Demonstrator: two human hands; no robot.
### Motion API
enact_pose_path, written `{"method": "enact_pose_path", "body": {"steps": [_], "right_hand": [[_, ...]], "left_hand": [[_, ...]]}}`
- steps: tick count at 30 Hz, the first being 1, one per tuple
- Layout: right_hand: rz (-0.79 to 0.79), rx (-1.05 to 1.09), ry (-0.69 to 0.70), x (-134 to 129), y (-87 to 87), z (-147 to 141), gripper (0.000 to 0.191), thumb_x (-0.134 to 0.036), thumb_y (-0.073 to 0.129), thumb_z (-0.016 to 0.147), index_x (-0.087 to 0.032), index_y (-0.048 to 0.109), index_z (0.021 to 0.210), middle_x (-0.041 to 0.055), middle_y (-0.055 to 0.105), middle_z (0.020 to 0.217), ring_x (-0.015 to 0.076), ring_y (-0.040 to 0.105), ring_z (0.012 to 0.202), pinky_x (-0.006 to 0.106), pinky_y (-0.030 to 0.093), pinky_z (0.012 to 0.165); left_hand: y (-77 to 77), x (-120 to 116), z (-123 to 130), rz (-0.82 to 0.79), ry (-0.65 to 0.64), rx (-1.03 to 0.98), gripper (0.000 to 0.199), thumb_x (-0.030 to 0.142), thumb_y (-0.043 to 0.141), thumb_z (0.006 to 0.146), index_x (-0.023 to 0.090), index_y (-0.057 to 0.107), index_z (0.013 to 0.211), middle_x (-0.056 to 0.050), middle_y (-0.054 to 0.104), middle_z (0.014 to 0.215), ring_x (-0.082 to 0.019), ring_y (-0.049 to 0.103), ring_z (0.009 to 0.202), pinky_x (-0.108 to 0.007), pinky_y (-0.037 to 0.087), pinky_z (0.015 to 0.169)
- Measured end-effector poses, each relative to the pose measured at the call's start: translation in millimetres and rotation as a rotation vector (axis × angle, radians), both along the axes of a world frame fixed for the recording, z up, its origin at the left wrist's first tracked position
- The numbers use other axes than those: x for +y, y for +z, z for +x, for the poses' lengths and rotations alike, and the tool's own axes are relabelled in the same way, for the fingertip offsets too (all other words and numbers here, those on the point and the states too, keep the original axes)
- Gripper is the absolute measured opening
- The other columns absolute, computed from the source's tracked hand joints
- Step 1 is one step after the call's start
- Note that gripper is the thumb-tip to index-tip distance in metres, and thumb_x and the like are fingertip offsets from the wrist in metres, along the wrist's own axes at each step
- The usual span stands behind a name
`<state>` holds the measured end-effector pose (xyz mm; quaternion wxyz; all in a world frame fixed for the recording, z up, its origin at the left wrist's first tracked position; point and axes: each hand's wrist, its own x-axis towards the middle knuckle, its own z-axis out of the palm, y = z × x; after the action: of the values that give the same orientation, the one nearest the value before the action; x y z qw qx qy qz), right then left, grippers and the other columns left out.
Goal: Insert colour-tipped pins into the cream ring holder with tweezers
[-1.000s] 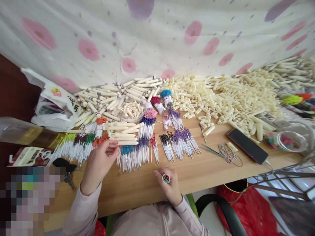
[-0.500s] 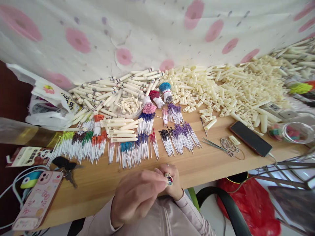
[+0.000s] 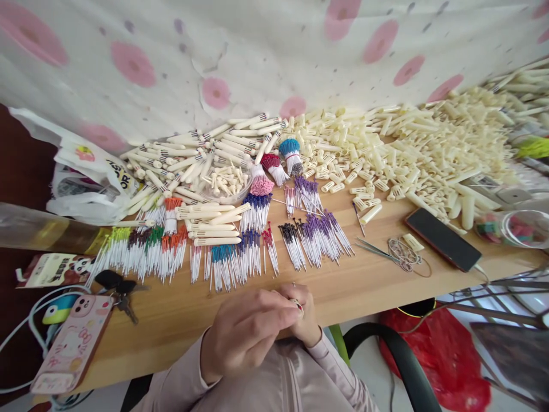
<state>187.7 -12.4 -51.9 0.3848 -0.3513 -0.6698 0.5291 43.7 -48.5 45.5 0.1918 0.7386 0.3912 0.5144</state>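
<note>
At the table's front edge, my right hand (image 3: 306,317) is closed round a cream pen barrel (image 3: 299,308), with only a bit of its end showing. My left hand (image 3: 246,329) is closed too, thumb and fingertips pinched against that open end. Its fingers hide whatever they grip. Just beyond my hands lie rows of white pen refills with coloured ends: purple (image 3: 328,240), black (image 3: 291,246), red (image 3: 270,252), teal (image 3: 223,266) and orange (image 3: 174,249). A small stack of cream pen barrels (image 3: 214,233) lies behind the teal ones.
Piled cream pen parts (image 3: 420,149) run along the curtain. A bowl (image 3: 227,186) holds small cream pieces. Tweezers (image 3: 375,250), rubber bands (image 3: 403,256) and a black phone (image 3: 444,239) lie right; keys (image 3: 124,297) and a pink phone (image 3: 71,346) left.
My left fingertips have moved slightly right and now cover the barrel's open end, where coloured refill ends showed before. The view has shifted a little.
</note>
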Motion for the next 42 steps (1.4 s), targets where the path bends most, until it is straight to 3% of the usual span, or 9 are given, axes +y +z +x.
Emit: {"method": "enact_pose_path", "body": {"steps": [15, 26, 33, 42], "right_hand": [[0.015, 0.022, 0.004, -2, -6.2, 2, 0.051, -0.043, 0.057, 0.100, -0.021, 0.037, 0.058, -0.0119, 0.028, 0.051, 0.0067, 0.029, 0.042, 0.021, 0.028, 0.043], [0.006, -0.009, 0.008, 0, 3.6, 1, 0.054, -0.039, 0.052, 0.098, -0.025, 0.021, 0.056, -0.0079, 0.023, 0.050, 0.0095, 0.024, 0.046, 0.030, 0.020, 0.046], [-0.005, 0.022, 0.022, 0, -0.3, -1, 0.054, -0.043, 0.054, 0.098, -0.024, 0.025, 0.056, -0.0115, 0.021, 0.051, 0.0076, 0.022, 0.044, 0.023, 0.019, 0.045], [-0.025, 0.018, 0.006, 1, 5.2, -1, 0.049, -0.033, 0.053, 0.093, -0.026, 0.020, 0.057, -0.0085, 0.019, 0.051, 0.0097, 0.020, 0.046, 0.029, 0.019, 0.043]], "left_hand": [[-3.6, 1, 2, 0.035, -0.037, -0.047, 0.047, 0.000, 0.056, 0.093, 0.019, 0.058, 0.136, -0.011, 0.075, 0.104, -0.018, 0.073, 0.096, -0.027, 0.061, 0.083], [-0.5, 2, 2, 0.053, -0.006, 0.009, 0.043, 0.002, 0.055, 0.095, 0.019, 0.059, 0.134, -0.010, 0.075, 0.101, -0.017, 0.073, 0.095, -0.026, 0.060, 0.080], [-2.7, 0, 3, 0.052, -0.025, -0.011, 0.044, 0.000, 0.057, 0.093, 0.016, 0.059, 0.134, -0.012, 0.074, 0.104, -0.018, 0.071, 0.099, -0.029, 0.060, 0.085], [1.2, -2, 1, 0.066, -0.017, 0.060, 0.042, 0.005, 0.055, 0.097, 0.018, 0.056, 0.137, -0.010, 0.075, 0.102, -0.017, 0.071, 0.096, -0.030, 0.061, 0.086]]}}
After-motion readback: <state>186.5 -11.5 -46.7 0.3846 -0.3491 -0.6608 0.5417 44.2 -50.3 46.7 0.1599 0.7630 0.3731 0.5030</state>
